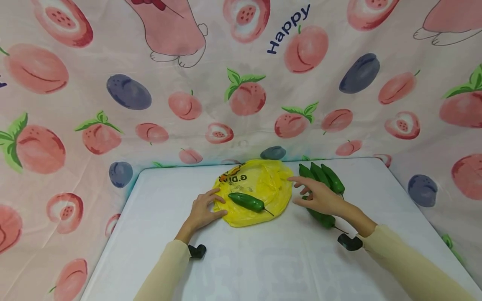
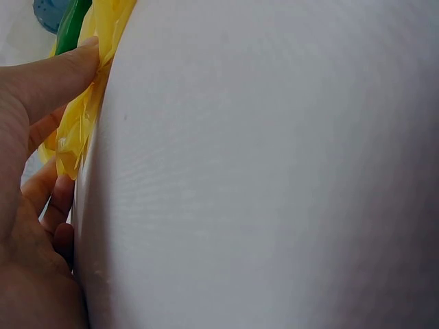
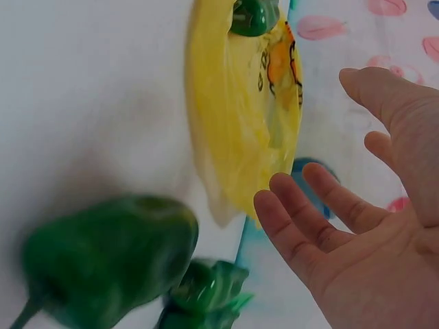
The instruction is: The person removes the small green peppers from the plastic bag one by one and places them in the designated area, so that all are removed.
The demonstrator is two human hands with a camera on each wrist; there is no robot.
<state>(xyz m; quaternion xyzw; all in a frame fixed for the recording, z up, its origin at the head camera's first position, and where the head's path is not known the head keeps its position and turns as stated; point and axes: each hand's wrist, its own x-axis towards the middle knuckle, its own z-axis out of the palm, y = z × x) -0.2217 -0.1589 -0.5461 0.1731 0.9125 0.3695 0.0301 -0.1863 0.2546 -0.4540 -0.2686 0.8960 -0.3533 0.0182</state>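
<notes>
A yellow plastic bag point(image 1: 263, 171) lies flattened on the table, dark print on its far side. One green pepper point(image 1: 246, 202) rests on top of it, stem toward the right. My left hand point(image 1: 202, 211) touches the bag's left edge with its thumb and fingers apart; the left wrist view has the thumb against the yellow plastic. Between the bag and a group of green peppers point(image 1: 327, 177), my right hand point(image 1: 320, 196) hovers with spread fingers, holding nothing. It partly hides those peppers. Another green pepper point(image 1: 321, 218) lies nearer, below that hand.
A white-covered table point(image 1: 263, 263) carries everything. Behind it and at its sides hangs a cloth point(image 1: 158, 100) printed with peaches and plums. Dark wrist devices point(image 1: 350, 242) sit at both sleeve cuffs.
</notes>
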